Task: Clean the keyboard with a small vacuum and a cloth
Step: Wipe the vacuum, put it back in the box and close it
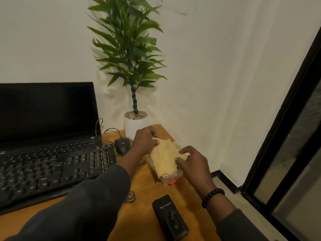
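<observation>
A yellow cloth (164,158) lies stretched over a clear packet with red print (173,179) near the desk's right edge. My left hand (145,140) pinches the cloth's far corner. My right hand (192,160) pinches its near right edge, a black bead bracelet on that wrist. The black keyboard (52,169) sits to the left in front of a dark laptop (46,110). A small black handheld device with a white logo (170,217), possibly the vacuum, lies on the desk near me.
A black mouse (122,145) with its cable lies between the keyboard and the cloth. A potted plant in a white pot (136,126) stands in the back corner. The wooden desk (145,188) ends at the right beside a wall and a black-framed window (284,153).
</observation>
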Demonstrator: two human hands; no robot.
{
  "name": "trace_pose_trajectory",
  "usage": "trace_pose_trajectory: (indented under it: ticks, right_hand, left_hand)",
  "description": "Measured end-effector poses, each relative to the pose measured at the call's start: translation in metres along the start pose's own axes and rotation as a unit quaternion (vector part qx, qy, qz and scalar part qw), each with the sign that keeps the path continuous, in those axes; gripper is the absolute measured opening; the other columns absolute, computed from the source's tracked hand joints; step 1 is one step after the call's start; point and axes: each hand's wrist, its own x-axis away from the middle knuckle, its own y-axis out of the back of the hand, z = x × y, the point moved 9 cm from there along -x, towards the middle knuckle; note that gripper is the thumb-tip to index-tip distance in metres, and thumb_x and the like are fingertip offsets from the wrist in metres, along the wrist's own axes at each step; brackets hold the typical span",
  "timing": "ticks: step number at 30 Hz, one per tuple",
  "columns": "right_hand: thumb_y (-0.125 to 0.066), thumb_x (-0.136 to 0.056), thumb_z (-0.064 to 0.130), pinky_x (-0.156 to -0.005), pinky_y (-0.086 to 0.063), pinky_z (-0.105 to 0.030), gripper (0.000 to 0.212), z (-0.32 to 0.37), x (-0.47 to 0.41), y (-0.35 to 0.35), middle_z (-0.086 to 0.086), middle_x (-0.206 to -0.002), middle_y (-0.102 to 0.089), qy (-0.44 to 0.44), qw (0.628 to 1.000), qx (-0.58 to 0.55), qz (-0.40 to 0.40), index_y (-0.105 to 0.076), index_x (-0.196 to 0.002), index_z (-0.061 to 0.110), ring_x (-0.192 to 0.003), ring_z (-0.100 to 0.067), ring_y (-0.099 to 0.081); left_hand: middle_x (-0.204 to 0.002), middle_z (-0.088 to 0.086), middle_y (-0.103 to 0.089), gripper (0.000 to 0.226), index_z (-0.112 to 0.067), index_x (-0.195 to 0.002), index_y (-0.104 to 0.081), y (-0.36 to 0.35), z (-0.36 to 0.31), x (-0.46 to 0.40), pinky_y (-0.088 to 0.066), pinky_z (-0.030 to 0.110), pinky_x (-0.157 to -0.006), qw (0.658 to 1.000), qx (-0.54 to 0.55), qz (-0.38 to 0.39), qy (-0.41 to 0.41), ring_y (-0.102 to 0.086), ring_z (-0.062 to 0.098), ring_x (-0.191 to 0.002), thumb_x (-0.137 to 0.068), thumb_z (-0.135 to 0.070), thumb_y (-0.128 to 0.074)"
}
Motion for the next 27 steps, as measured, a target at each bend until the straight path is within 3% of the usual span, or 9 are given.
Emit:
trace_pose_trajectory:
  ticks: [5,8,12,14,16,18,20,23,27]
  right_hand:
    - [-0.062,-0.091,0.038,-0.067,-0.055,-0.029,0.033,0.013,-0.001,-0.002,0.003,-0.102,-0.068,0.073,0.982,0.170,-0.021,-0.057,-0.121,0.027,-0.084,-0.014,-0.063]
    - [-0.061,-0.091,0.040,-0.073,-0.055,-0.029,0.036,0.024,0.000,-0.003,0.003,-0.108,-0.066,0.112,0.964,0.235,-0.050,-0.056,-0.124,0.027,-0.095,-0.014,-0.059]
    - [-0.062,-0.091,0.034,-0.075,-0.046,-0.026,0.018,0.047,0.004,0.005,0.001,-0.103,-0.061,0.214,0.931,0.272,-0.118,-0.066,-0.103,0.022,-0.097,-0.016,-0.048]
    - [-0.052,-0.095,0.040,-0.073,-0.043,-0.027,0.027,0.053,0.005,-0.006,0.005,-0.087,-0.066,0.291,0.910,0.289,-0.054,-0.071,-0.089,0.022,-0.085,-0.013,-0.052]
    - [-0.031,-0.097,0.058,-0.071,-0.041,-0.027,0.057,0.046,0.008,-0.027,0.006,-0.074,-0.068,0.329,0.886,0.320,0.073,-0.074,-0.082,0.023,-0.071,-0.008,-0.054]
    - [-0.012,-0.092,0.068,-0.067,-0.036,-0.024,0.077,0.039,0.008,-0.037,0.004,-0.065,-0.066,0.333,0.869,0.340,0.132,-0.073,-0.076,0.023,-0.060,-0.008,-0.054]
    - [-0.015,-0.093,0.066,-0.066,-0.032,-0.024,0.072,0.034,0.006,-0.039,0.004,-0.062,-0.062,0.328,0.867,0.348,0.143,-0.070,-0.076,0.022,-0.054,-0.008,-0.049]
    - [-0.030,-0.094,0.063,-0.064,-0.028,-0.023,0.059,0.035,0.005,-0.041,0.007,-0.060,-0.054,0.316,0.868,0.350,0.156,-0.066,-0.078,0.020,-0.051,-0.007,-0.042]
    - [-0.027,-0.083,0.073,-0.072,-0.033,-0.024,0.064,0.029,0.005,-0.039,0.010,-0.073,-0.062,0.277,0.896,0.298,0.179,-0.067,-0.091,0.023,-0.061,-0.003,-0.049]
  left_hand:
    - [-0.101,0.003,-0.065,0.021,-0.013,-0.096,-0.064,-0.014,0.010,-0.006,-0.040,0.024,-0.072,0.999,-0.035,-0.018,-0.027,-0.057,0.017,-0.093,-0.082,-0.005,-0.076]
    - [-0.105,0.001,-0.058,0.024,-0.016,-0.101,-0.061,-0.019,-0.003,-0.002,-0.044,0.028,-0.076,0.985,-0.144,-0.035,-0.089,-0.052,0.020,-0.099,-0.082,-0.010,-0.076]
    - [-0.092,-0.002,-0.061,0.004,-0.017,-0.093,-0.061,-0.018,-0.027,0.019,-0.047,0.033,-0.072,0.973,-0.141,-0.042,-0.180,-0.053,0.018,-0.087,-0.093,-0.020,-0.063]
    - [-0.083,0.001,-0.063,0.022,-0.015,-0.091,-0.063,-0.027,-0.031,0.029,-0.046,0.038,-0.070,0.959,-0.162,0.037,-0.228,-0.055,0.019,-0.078,-0.101,-0.031,-0.052]
    - [-0.074,-0.001,-0.061,0.036,-0.015,-0.092,-0.066,-0.037,-0.024,0.037,-0.039,0.034,-0.066,0.939,-0.198,0.142,-0.244,-0.053,0.014,-0.070,-0.105,-0.038,-0.041]
    - [-0.068,-0.006,-0.057,0.046,-0.017,-0.092,-0.068,-0.042,-0.015,0.045,-0.029,0.031,-0.065,0.919,-0.222,0.216,-0.243,-0.048,0.008,-0.063,-0.105,-0.045,-0.034]
    - [-0.074,-0.004,-0.062,0.053,-0.021,-0.091,-0.068,-0.043,-0.014,0.051,-0.027,0.030,-0.068,0.898,-0.268,0.226,-0.266,-0.047,0.008,-0.067,-0.103,-0.053,-0.028]
    - [-0.105,-0.003,-0.066,0.064,-0.022,-0.105,-0.070,-0.045,-0.013,0.057,-0.035,0.035,-0.083,0.863,-0.344,0.214,-0.302,-0.051,0.013,-0.095,-0.099,-0.061,-0.019]
    - [-0.112,-0.006,-0.066,0.087,-0.022,-0.109,-0.068,-0.043,-0.007,0.061,-0.034,0.037,-0.095,0.875,-0.306,0.240,-0.288,-0.051,0.013,-0.107,-0.086,-0.074,-0.003]
